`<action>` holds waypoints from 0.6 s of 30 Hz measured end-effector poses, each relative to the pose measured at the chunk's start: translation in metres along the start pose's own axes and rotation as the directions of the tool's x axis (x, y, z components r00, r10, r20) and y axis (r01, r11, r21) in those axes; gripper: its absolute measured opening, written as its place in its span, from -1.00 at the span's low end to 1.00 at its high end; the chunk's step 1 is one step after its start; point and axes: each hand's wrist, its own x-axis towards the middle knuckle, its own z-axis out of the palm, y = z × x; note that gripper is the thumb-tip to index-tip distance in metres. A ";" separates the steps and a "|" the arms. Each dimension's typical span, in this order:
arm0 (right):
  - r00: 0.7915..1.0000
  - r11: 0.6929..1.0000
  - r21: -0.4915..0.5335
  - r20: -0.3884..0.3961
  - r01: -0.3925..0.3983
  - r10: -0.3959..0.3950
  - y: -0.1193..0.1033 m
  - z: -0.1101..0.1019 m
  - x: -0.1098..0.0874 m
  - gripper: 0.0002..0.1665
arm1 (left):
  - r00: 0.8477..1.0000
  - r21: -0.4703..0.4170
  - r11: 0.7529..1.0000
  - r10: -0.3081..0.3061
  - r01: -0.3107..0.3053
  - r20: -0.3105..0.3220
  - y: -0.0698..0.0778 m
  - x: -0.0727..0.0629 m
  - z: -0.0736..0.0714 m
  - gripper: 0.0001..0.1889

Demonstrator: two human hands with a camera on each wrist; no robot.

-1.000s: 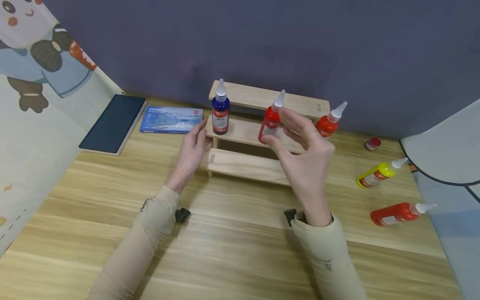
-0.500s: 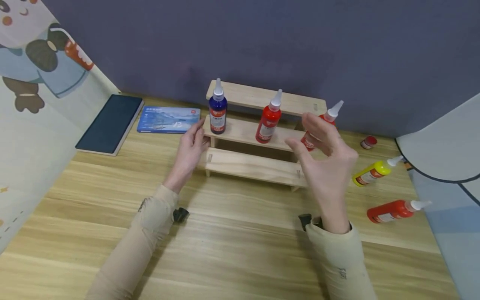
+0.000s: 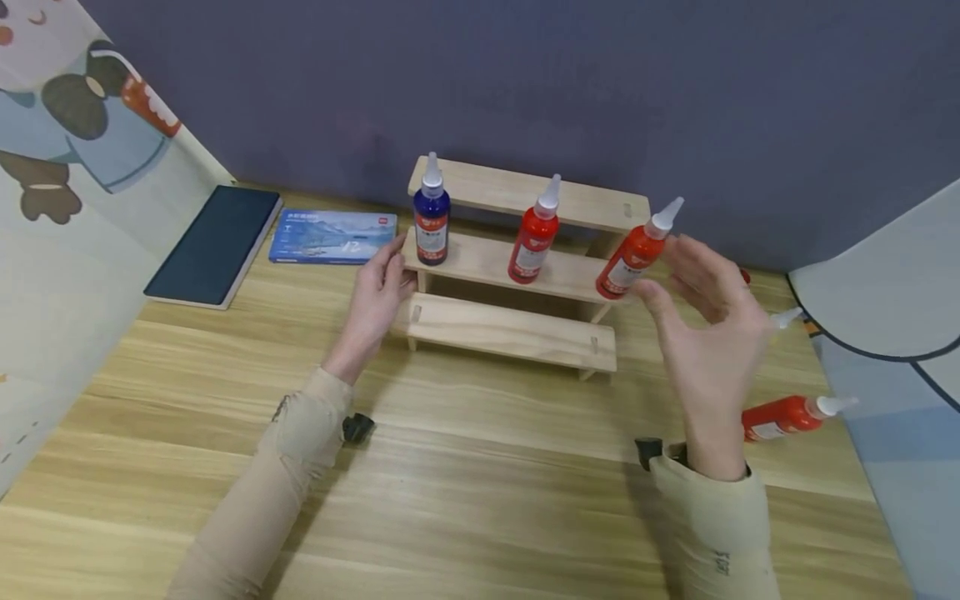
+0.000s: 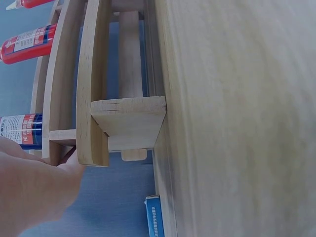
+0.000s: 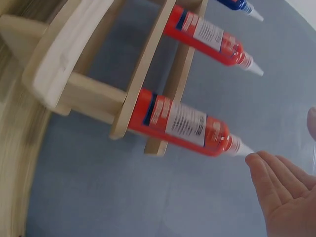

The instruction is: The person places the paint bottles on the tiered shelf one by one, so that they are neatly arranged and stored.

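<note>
A stepped wooden shelf (image 3: 517, 329) stands against the back wall. On its middle tier a dark blue bottle (image 3: 432, 225), a red bottle (image 3: 535, 242) and another red bottle (image 3: 633, 260) stand upright in a row, all with pointed white nozzles. My left hand (image 3: 378, 292) grips the left end of that tier, beside the blue bottle; the left wrist view shows the thumb at the wood edge. Just right of the right-hand red bottle, my right hand (image 3: 708, 333) is held with thumb and fingers spread, holding nothing. In the right wrist view its fingertips (image 5: 256, 160) overlap the nozzle tip.
A dark notebook (image 3: 213, 246) and a flat blue box (image 3: 333, 237) lie left of the shelf. On the right, a red bottle (image 3: 783, 417) lies on its side. A yellow bottle and a small red jar are mostly hidden behind the right hand.
My right hand has moved right, from the middle red bottle, past the front of the right-hand one, to its far side. The left hand keeps its place on the shelf's end.
</note>
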 end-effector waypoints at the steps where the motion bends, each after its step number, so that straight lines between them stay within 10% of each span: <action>1: 1.000 1.000 -0.009 -0.001 -0.001 0.001 0.002 -0.003 0.000 -0.43 | 1.000 0.001 1.000 0.001 -0.001 0.000 0.000 0.000 0.000 -0.48; 18: 0.979 0.959 -0.217 -0.127 -0.181 0.156 0.034 -0.042 0.005 -0.45 | 1.000 0.006 1.000 0.001 -0.001 0.006 0.000 0.000 -0.001 -0.48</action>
